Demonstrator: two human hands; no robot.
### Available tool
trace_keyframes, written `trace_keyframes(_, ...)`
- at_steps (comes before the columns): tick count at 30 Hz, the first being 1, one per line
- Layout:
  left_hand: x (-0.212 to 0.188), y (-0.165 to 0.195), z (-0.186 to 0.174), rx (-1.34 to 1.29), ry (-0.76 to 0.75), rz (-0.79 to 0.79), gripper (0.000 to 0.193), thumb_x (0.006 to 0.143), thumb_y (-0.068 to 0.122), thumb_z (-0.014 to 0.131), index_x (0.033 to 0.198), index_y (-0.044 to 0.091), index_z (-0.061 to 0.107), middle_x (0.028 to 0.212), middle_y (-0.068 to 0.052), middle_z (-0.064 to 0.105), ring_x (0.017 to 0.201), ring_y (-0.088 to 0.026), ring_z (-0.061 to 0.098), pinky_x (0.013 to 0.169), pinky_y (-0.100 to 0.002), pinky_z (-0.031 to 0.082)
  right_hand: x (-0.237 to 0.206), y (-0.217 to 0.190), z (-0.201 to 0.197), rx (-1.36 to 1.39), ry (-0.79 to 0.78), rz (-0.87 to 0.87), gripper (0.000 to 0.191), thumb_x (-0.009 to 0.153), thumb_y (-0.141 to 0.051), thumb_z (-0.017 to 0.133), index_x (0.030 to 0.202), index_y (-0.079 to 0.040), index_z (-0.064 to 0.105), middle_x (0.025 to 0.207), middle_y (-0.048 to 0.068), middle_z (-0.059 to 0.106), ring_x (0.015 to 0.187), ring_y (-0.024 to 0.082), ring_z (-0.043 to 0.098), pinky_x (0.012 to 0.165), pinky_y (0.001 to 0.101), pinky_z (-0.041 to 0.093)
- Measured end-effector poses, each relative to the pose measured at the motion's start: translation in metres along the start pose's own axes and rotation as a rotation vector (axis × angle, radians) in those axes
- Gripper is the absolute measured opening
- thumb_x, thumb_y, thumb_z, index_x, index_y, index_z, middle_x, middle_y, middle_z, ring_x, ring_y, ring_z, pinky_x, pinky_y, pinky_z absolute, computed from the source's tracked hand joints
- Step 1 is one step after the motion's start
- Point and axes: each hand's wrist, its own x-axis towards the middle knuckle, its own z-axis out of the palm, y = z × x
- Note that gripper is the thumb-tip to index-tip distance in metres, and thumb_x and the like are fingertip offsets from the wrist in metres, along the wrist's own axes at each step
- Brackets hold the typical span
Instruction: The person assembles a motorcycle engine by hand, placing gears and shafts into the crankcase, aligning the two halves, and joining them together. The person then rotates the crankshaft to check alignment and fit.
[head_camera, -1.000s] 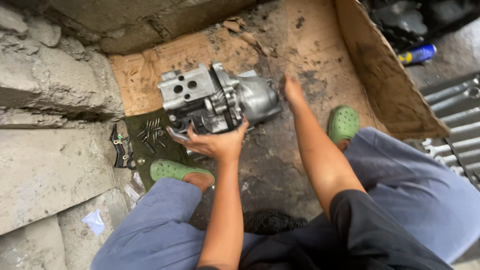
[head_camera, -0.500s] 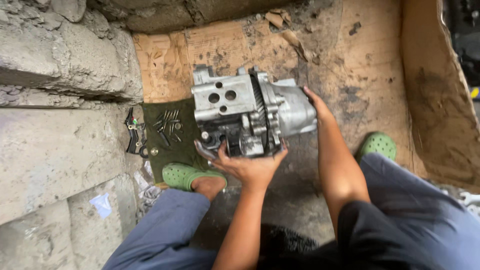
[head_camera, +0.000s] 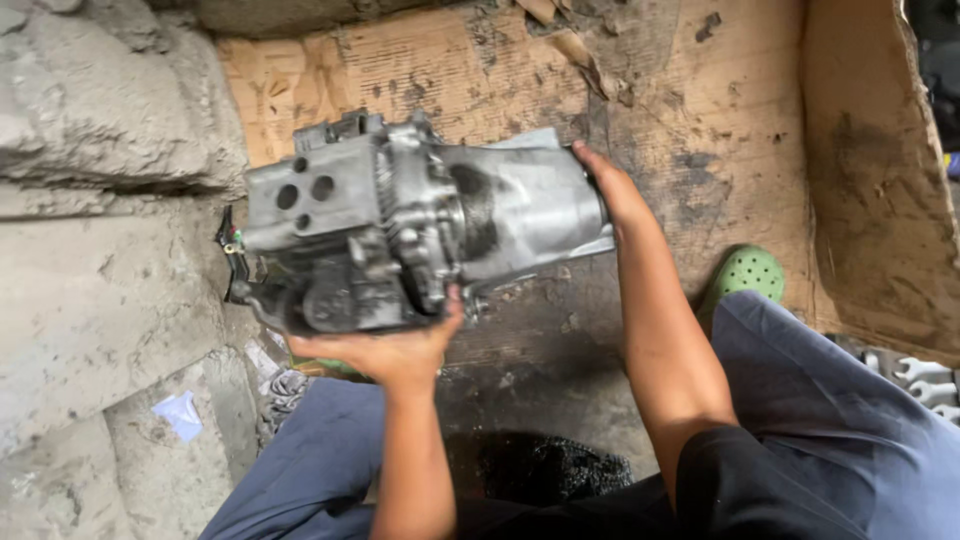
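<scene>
The left hand (head_camera: 385, 345) cups the near underside of a grey metal engine block (head_camera: 410, 235), fingers curled beneath it and thumb pressed up against its bolted middle section. The block is lifted clear of the cardboard sheet (head_camera: 690, 130), lying lengthwise from the left fingers to the right ones. The right hand (head_camera: 610, 190) grips the smooth, rounded far end, fingers wrapped over its edge; whether they spread behind it cannot be told.

Handling this well likely means keeping both hands wide apart at the 2 ends, as now, with the heavier finned end resting in the palm rather than on fingertips, since the oily casing could slip.

Just below the left fingers lie a knee in blue-grey trousers (head_camera: 300, 470) and a few loose metal parts (head_camera: 285, 385) on the ground. Beyond the right wrist sits a green perforated clog (head_camera: 745, 275). Left of the block, a rough concrete ledge (head_camera: 110, 280) crowds close and could catch the block's corner.
</scene>
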Motion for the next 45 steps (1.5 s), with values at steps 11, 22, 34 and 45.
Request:
trace_keyframes(11,0.107,-0.115,-0.086,-0.415,0.055,-0.112,0.137,0.075,0.022,0.103,0.161,-0.002,-0.002,0.163,-0.023,0.026,0.152,-0.034,0.033,0.132,-0.043,0.027,-0.039,-0.050,0.108,-0.493,0.208,-0.224,0.095,0.096,-0.075,0.046,0.147,0.006,0.045,0.157,0.030,0.035,0.145,0.041,0.035,0.117,0.0452,0.029)
trace_keyframes(22,0.111,-0.244,-0.143,-0.742,0.120,-0.297,0.121,0.073,0.013,0.091,0.160,0.008,0.006,0.163,-0.013,0.028,0.150,-0.027,0.033,0.129,-0.042,0.024,-0.147,-0.059,0.175,-0.625,0.077,-0.672,0.064,0.078,-0.048,0.078,0.112,0.000,0.054,0.110,0.022,0.068,0.102,0.036,0.068,0.090,0.0453,0.052)
trace_keyframes(34,0.165,-0.203,-0.148,-1.102,0.201,-0.556,0.098,0.078,0.022,0.092,0.153,0.000,0.032,0.148,-0.021,0.051,0.131,-0.035,0.059,0.109,-0.049,0.054,-0.160,-0.010,0.170,-0.656,0.115,-0.886,0.055,0.081,-0.039,0.078,0.119,-0.002,0.065,0.115,0.019,0.063,0.109,0.036,0.062,0.095,0.0445,0.050)
trace_keyframes(45,0.248,-0.180,-0.107,-0.778,-0.057,-0.669,0.075,0.085,0.015,0.088,0.145,0.000,0.045,0.134,-0.020,0.066,0.109,-0.029,0.074,0.083,-0.044,0.067,-0.292,0.068,0.191,-0.719,0.266,-0.832,0.062,0.087,-0.038,0.076,0.129,0.000,0.051,0.116,0.021,0.052,0.113,0.040,0.052,0.099,0.0490,0.043)
